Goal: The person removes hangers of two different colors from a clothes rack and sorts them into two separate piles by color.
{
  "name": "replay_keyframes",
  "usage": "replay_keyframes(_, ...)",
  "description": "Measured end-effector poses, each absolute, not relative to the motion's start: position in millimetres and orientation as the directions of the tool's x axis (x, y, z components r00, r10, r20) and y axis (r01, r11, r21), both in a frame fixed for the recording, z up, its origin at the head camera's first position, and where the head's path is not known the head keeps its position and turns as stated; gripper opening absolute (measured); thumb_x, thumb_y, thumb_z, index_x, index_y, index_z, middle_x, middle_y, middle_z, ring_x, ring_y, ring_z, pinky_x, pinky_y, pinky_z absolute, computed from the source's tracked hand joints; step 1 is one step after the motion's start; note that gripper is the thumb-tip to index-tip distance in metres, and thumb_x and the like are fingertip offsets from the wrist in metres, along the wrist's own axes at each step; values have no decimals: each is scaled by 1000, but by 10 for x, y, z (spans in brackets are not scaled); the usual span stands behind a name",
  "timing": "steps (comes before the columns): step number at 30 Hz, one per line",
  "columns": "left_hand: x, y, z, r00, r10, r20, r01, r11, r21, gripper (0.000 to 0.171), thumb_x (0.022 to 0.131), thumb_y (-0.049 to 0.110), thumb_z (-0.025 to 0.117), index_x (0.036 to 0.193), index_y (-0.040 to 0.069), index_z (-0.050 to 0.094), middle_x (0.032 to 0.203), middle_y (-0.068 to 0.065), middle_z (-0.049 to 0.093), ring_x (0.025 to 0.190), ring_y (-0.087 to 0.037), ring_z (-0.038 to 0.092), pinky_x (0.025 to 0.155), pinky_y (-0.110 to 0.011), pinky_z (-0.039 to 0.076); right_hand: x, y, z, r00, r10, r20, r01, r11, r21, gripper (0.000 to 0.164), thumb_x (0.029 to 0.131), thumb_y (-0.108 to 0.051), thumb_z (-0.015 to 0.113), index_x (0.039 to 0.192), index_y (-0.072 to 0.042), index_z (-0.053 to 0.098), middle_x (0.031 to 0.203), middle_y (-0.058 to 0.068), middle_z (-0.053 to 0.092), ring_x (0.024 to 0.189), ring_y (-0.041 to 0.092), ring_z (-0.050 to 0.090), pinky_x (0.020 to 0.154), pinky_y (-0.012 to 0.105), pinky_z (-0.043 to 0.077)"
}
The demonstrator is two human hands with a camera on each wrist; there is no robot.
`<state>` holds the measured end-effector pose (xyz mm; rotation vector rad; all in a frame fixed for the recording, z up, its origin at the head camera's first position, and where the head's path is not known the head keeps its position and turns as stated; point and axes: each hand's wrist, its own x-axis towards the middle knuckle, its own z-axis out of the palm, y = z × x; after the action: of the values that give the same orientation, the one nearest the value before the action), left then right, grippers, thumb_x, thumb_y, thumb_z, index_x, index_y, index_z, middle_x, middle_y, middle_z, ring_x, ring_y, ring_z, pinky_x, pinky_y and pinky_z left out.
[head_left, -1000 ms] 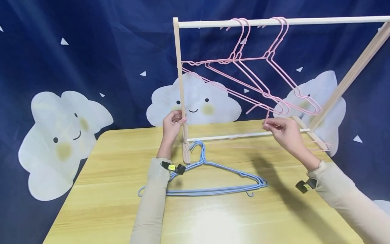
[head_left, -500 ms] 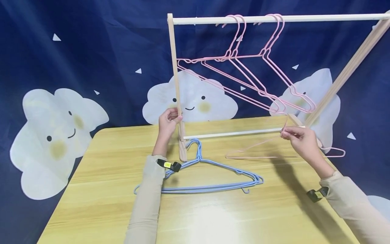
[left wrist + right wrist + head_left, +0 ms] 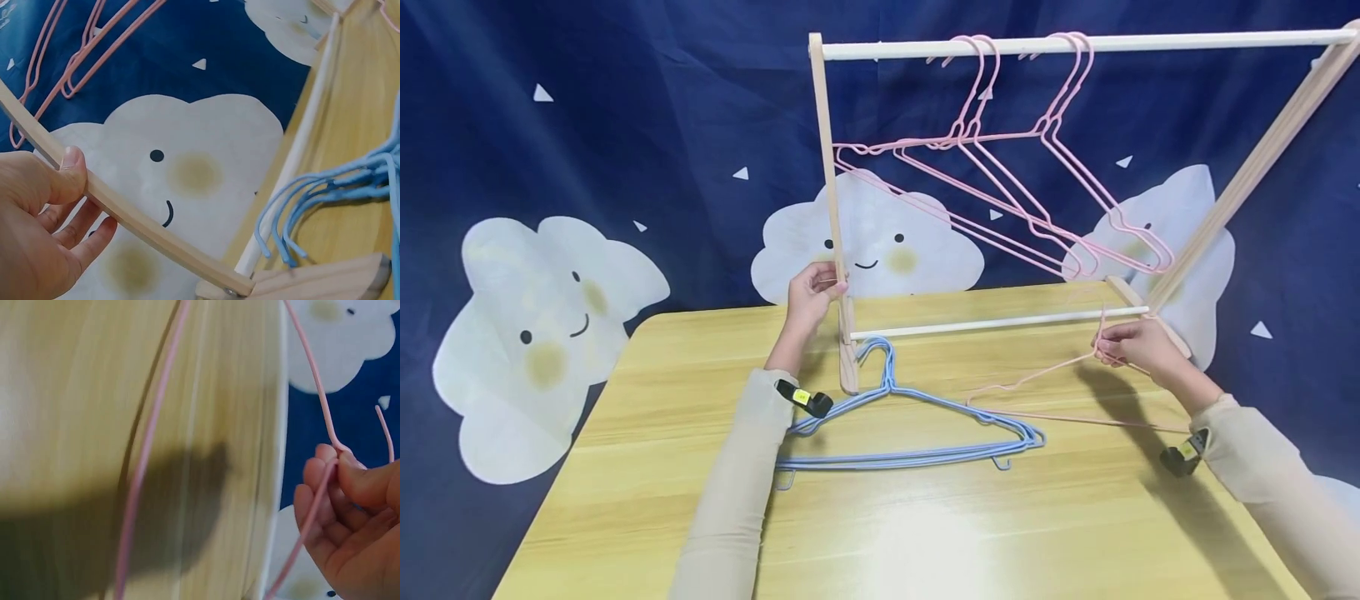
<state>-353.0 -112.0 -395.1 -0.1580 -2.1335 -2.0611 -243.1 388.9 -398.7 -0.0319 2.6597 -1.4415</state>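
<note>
My left hand (image 3: 808, 302) grips the left wooden post (image 3: 827, 167) of a small clothes rack, low on the post. In the left wrist view, the thumb lies on one side of the post (image 3: 137, 215) and the fingers on the other. My right hand (image 3: 1138, 346) pinches a pink wire hanger (image 3: 1060, 363) near its neck, above the table's right part. Its long bottom bar (image 3: 145, 437) runs over the wood in the right wrist view. Several pink hangers (image 3: 1011, 136) hang from the top rail (image 3: 1210, 41). Several blue hangers (image 3: 910, 457) lie stacked on the table beside the left post.
The rack's white lower rail (image 3: 1000, 322) crosses the back of the table (image 3: 647, 467). Its slanted right post (image 3: 1247, 179) rises behind my right hand. A dark blue curtain (image 3: 685, 100) with white clouds hangs behind the table.
My right hand has moved right and down, bringing the pink hanger away from below the hanging ones; the hanger has turned. My left hand has stayed on the post.
</note>
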Motion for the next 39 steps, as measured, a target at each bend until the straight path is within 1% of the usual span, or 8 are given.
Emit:
replay_keyframes(3,-3540,-1127,-3951,-982,-36,184,183,38,982,32,91,-4,71,122,-3,64,123,-23,70,99,-14,67,97,-30,57,-2519,3967,-4031,-982,-86,-169,85,596,-798,30,101,2,55,115,29,56,75,-8,73,68,1,65,65,22,60)
replay_keyframes(6,-3547,-1137,-3943,-985,-25,169,168,39,985,32,91,-3,71,122,-2,64,121,-20,72,98,-12,67,97,-29,57,-2582,4001,-4075,-973,-100,-210,97,647,-756,29,100,-1,59,112,25,61,77,-4,75,69,2,66,66,24,61)
replay_keyframes(9,-3546,-1153,-3926,-986,-12,166,165,44,985,30,91,-3,71,121,-2,64,119,-17,73,96,-10,67,95,-26,57,-2635,3983,-4113,-960,-114,-255,110,684,-721,29,97,-3,63,108,23,64,75,-1,76,67,3,67,66,25,61)
replay_keyframes(13,-3551,-1163,-3910,-985,3,174,174,54,983,28,91,-3,71,119,-2,65,114,-12,75,93,-7,67,90,-22,56,-2697,3921,-4155,-947,-114,-301,131,717,-685,28,93,-1,65,106,24,66,72,4,76,63,6,67,63,26,62)
replay_keyframes(18,-3547,-1173,-3914,-984,7,177,178,61,982,28,91,-2,72,118,-2,65,110,-10,75,91,-7,67,87,-20,55,-2743,3859,-4188,-950,-99,-296,126,747,-652,27,90,-3,68,101,22,68,72,8,75,64,10,67,63,28,62)
replay_keyframes(22,-3548,-1170,-3921,-984,5,179,179,68,982,29,91,-2,72,119,-3,65,115,-16,74,92,-8,67,89,-22,55,-2780,3848,-4223,-952,-90,-292,129,748,-651,26,88,-4,72,98,20,70,71,9,76,64,12,69,63,29,63)
replay_keyframes(29,-3561,-1162,-3931,-984,6,180,180,69,981,31,92,-2,71,122,-4,64,124,-24,69,95,-10,66,93,-25,56,-2814,3857,-4273,-946,-80,-313,164,716,-679,28,89,-7,75,99,18,71,70,4,76,62,11,69,61,26,62)
replay_keyframes(39,-3535,-1144,-3926,-987,-14,159,158,60,986,32,92,-1,72,123,-2,64,118,-16,73,98,-12,66,97,-28,56,-2790,3792,-4267,-955,-69,-289,150,728,-669,27,87,-10,77,98,14,73,69,4,75,62,12,68,61,27,61)
